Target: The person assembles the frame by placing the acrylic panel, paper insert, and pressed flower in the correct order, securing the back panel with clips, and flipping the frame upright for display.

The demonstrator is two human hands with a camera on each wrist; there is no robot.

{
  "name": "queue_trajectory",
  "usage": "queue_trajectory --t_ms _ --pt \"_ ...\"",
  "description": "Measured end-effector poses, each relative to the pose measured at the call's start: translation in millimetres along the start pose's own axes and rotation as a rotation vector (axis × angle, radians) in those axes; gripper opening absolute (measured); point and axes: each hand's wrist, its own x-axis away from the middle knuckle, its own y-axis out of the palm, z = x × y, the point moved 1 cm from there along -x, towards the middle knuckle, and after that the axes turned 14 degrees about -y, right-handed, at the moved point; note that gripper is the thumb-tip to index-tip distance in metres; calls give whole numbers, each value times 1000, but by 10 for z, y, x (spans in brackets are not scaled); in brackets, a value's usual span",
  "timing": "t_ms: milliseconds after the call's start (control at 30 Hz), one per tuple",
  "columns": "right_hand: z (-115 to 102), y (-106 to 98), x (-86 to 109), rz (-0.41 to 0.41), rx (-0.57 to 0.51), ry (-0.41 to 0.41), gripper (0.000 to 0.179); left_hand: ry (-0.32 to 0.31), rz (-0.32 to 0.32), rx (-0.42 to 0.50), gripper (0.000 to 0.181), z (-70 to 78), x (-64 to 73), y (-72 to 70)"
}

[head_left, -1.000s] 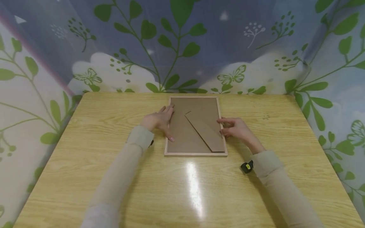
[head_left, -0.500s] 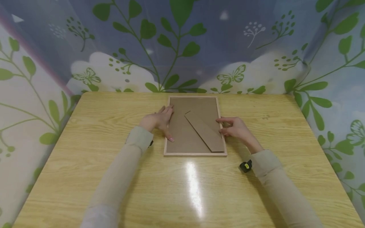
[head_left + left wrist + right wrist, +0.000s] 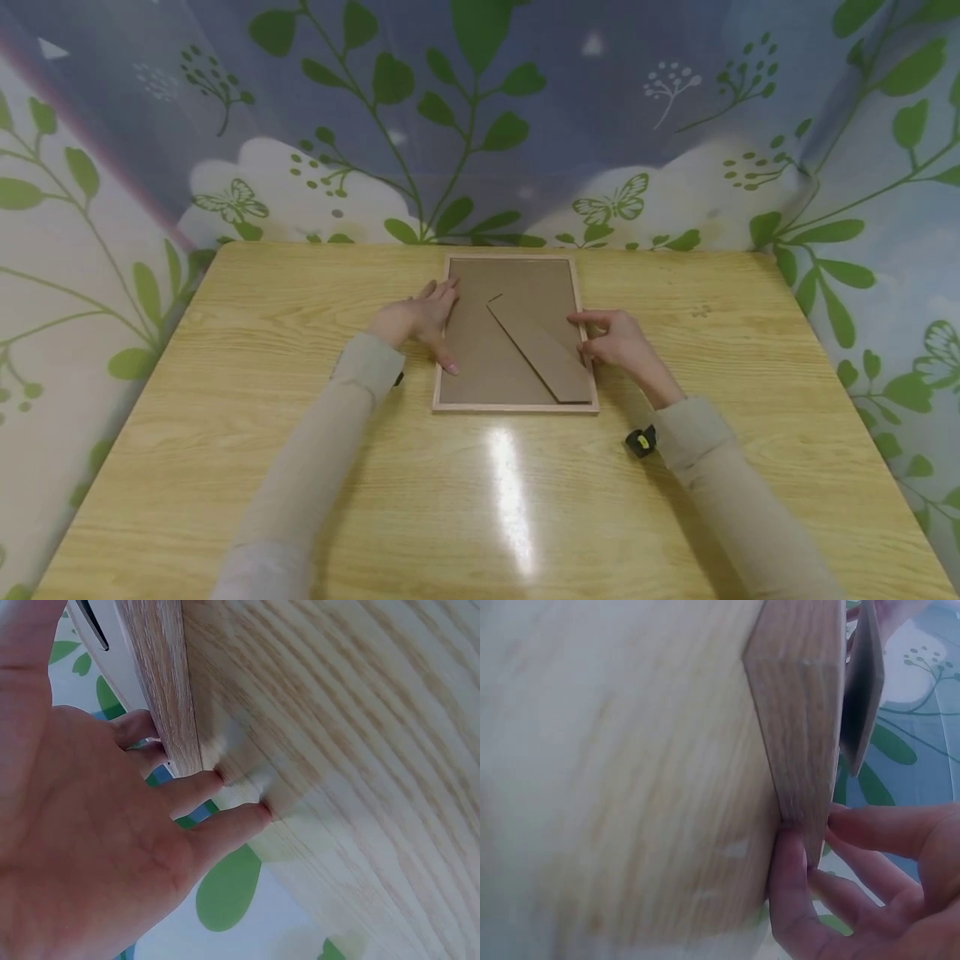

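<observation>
A wooden frame lies flat near the twelve o'clock edge of the surface, its brown backing board facing up. A stand leg runs across the board from an eleven o'clock slot to the corner at about five o'clock; the right wrist view shows it tilted a little out from the frame. At nine o'clock on the frame is the left hand, fingers spread and fairly straight, thumb laid over the rim onto the board at eight o'clock. Two of its fingertips touch the surface; the others seem to meet the frame's side, partly hidden. At three o'clock the right hand pinches the rim between thumb and fingers. A black device sits at that wrist, toward four o'clock.
</observation>
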Motion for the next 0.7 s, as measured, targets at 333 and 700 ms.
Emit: queue_trajectory --t_ms 333,700 --pt "32 1 6 -4 -15 2 58 -2 13 14 139 -31 -7 11" --pt "1 -125 -22 8 148 -92 62 73 68 160 112 -118 -34 -9"
